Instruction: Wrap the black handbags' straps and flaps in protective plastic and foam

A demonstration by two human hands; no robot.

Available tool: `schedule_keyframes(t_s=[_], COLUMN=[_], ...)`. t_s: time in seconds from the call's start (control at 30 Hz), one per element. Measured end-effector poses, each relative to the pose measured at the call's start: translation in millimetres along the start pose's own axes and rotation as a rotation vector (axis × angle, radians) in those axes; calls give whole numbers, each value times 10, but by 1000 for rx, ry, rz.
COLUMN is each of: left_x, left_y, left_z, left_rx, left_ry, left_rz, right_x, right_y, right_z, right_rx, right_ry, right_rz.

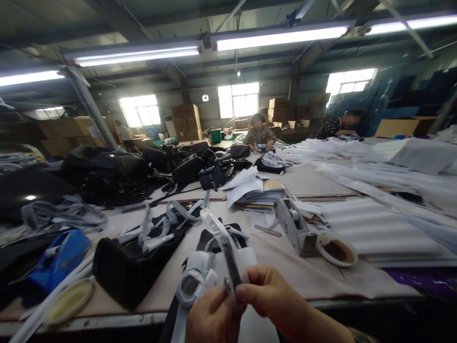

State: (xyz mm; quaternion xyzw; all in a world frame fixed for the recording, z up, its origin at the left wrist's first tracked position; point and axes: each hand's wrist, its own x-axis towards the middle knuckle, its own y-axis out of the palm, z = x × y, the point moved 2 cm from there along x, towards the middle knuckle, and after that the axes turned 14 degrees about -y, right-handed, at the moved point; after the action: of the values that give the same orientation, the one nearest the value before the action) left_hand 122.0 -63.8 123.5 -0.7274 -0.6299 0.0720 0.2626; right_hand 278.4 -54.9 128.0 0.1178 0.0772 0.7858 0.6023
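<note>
My left hand (214,314) and my right hand (269,291) meet at the bottom centre, fingers closed on a dark bag strap (228,250) wrapped in clear plastic film. The strap rises from my fingers and arcs away to the upper left. Right below it lies a black bag (207,240), partly covered by white wrapping sheet (250,259). Beside my left hand sits a loop of wrapped strap (187,288). A second black bag (119,271) stands to the left, with more wrapped straps on top.
A grey tape dispenser (296,231) and a bowl of brown stuff (337,250) stand right. Left are a blue tape dispenser (60,259) and a yellowish dish (69,300). Papers (246,193), piled black bags (103,166) and white foam sheets (378,226) lie beyond. People work across the table.
</note>
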Motion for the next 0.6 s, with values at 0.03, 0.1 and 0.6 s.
schedule_keyframes(t_s=[0.03, 0.1, 0.6], left_x=[23, 71, 104], left_y=[-10, -24, -3], left_z=[13, 52, 65], left_rx=[-105, -377, -599], left_ry=[-52, -260, -577], left_rz=[78, 297, 194], right_x=[-13, -44, -92], right_y=[-7, -26, -91], right_z=[-7, -6, 65], right_rx=[-61, -318, -615], right_ry=[-65, -259, -370], right_rz=[15, 70, 340])
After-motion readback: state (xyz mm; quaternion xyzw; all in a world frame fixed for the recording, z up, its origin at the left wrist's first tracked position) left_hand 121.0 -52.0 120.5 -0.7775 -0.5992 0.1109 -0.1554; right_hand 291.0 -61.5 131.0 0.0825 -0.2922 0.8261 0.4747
